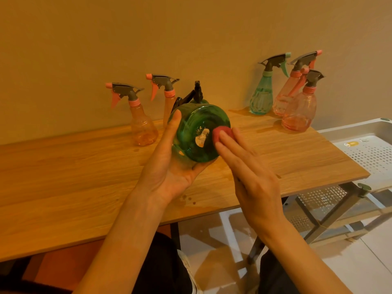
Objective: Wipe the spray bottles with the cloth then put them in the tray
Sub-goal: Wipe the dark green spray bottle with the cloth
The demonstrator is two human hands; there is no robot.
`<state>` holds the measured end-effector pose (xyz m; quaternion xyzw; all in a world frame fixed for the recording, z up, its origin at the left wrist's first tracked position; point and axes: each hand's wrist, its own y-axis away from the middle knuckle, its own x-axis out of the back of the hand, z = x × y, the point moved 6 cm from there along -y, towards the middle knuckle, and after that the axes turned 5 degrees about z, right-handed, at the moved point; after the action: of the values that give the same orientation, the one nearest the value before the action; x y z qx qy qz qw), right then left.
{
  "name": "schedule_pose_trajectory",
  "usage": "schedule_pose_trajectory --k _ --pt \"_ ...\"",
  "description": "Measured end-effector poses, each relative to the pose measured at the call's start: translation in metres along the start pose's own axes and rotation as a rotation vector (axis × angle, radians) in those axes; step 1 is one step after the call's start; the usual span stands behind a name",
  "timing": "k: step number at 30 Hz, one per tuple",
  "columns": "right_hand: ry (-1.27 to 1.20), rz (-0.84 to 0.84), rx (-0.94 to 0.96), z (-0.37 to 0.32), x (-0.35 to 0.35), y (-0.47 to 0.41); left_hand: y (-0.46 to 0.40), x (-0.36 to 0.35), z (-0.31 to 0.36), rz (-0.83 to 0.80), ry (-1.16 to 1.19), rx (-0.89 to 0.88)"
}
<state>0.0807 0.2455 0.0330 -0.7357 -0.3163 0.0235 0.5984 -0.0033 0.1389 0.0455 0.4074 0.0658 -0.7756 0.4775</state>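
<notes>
Left hand (169,166) grip clamps green bottle (199,134), right hand (246,166) fingers flat pressing cloth (222,132); orange bottles (142,124) behind.

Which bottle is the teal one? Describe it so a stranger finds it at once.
Look along the wooden table to the three bottles at its right end by the wall. The teal spray bottle stands leftmost; its neighbours are pink spray bottles.

Six spray bottles are showing: one dark green bottle (199,132), two orange bottles (142,126) (168,102), one teal bottle (262,96) and two pink bottles (285,96) (300,112). One red cloth (222,132), one white tray (369,149) and one wooden counter (84,177) are showing, with two hands (169,166) (250,172).
</notes>
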Motion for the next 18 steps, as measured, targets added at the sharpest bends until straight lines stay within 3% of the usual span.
schedule_pose_trajectory --k 11,18 --pt "0.034 -0.003 -0.052 -0.004 0.001 0.012 -0.003 0.001 -0.004 -0.028 -0.007 0.005" --pt "-0.091 -0.054 -0.055 -0.021 -0.011 0.021 -0.001 0.003 -0.003 0.010 -0.032 0.013"
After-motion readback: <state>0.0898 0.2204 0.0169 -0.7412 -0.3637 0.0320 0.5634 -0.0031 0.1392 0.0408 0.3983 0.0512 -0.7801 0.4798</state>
